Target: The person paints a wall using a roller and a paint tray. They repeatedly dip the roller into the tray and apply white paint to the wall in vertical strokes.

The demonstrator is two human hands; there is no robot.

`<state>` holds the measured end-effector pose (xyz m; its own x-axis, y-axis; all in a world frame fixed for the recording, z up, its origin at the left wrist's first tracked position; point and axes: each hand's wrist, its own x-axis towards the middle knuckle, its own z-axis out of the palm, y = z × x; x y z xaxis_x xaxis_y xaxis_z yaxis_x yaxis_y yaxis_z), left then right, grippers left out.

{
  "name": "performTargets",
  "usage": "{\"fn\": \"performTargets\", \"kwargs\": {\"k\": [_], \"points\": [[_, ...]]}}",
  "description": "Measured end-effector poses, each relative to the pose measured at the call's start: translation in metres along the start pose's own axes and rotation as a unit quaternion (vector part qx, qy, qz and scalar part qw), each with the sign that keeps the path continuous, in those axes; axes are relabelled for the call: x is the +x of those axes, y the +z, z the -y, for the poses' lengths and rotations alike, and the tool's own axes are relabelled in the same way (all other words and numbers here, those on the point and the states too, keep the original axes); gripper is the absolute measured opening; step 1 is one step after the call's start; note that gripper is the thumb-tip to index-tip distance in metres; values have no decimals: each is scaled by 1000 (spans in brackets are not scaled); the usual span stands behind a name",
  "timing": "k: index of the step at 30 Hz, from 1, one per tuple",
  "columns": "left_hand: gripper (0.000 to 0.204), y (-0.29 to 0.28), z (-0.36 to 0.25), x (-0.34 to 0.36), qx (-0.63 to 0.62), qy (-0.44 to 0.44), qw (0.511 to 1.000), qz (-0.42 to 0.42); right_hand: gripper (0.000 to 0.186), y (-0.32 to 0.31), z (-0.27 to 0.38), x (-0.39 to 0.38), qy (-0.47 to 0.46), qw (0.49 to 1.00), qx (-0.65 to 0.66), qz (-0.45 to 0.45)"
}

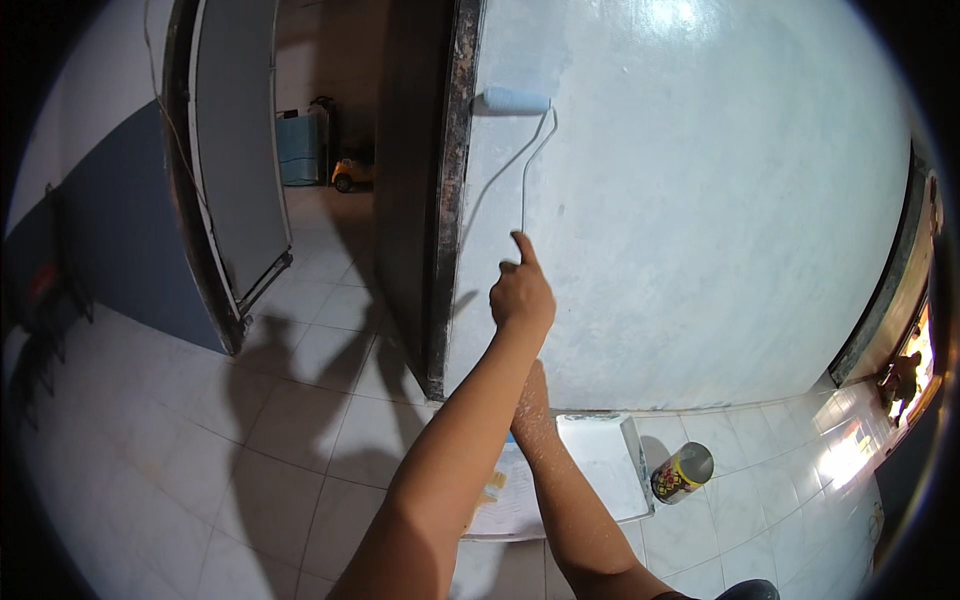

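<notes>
A paint roller (517, 101) with a pale blue sleeve rests against the light blue-white wall (700, 230), near the wall's left edge. Its thin wire frame runs down to my left hand (522, 292), which is closed around the handle with the index finger stretched up along the wire. Below it my right hand (533, 388) shows only in part behind my left wrist, and its fingers are hidden. Under my forearms a white paint tray (634, 460) lies on the floor against the wall. A yellowish-brown object (494, 487) in the tray is partly covered by my left arm.
A dark-framed doorway edge (452, 200) borders the wall on the left, with an open grey door (233, 140) beyond. Right of the tray stands a paint can (683, 473) on the tiled floor (290, 440). Inside the doorway sits a yellow toy vehicle (352, 175).
</notes>
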<state>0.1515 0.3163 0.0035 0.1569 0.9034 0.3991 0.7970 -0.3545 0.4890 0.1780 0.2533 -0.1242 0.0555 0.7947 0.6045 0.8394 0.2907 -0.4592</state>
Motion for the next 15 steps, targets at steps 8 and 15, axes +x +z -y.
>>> {"fn": "performTargets", "kwargs": {"k": [8, 15], "points": [[84, 155, 88, -125, 14, -70, 991, 111, 32, 87, -65, -180, 93, 988, 82, 95], [85, 87, 70, -115, -67, -23, 993, 91, 53, 48, -19, -152, 217, 908, 358, -5]]}}
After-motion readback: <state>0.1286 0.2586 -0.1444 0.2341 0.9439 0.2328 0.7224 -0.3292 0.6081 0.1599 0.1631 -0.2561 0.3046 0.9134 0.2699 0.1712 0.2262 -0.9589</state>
